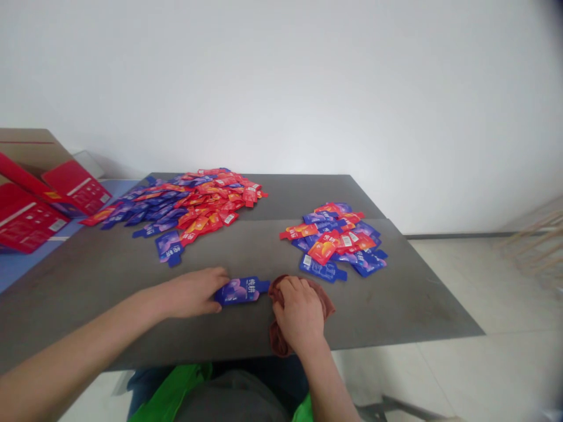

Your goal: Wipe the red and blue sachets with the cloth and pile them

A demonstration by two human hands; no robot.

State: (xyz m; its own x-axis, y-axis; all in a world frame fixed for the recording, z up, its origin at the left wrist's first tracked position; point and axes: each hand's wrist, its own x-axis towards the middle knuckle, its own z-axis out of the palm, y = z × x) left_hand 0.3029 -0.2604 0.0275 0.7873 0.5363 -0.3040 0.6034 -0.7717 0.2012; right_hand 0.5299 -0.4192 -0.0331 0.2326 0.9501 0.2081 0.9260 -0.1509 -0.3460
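Wiping appears the current step: left hand (200, 293) pinches the pouch (240, 291), right hand (299, 310) grasps the cloth (278, 341) just right of the pouch, and the next stroke would demand steadiness.

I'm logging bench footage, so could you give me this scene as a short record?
Left hand: gripping blue pouch at its wide end
Right hand: on brown cloth, by the pouch's narrow end
Larger pile: red and blue pouches, left
Smaller pile: same colours, right
Surface: gray table
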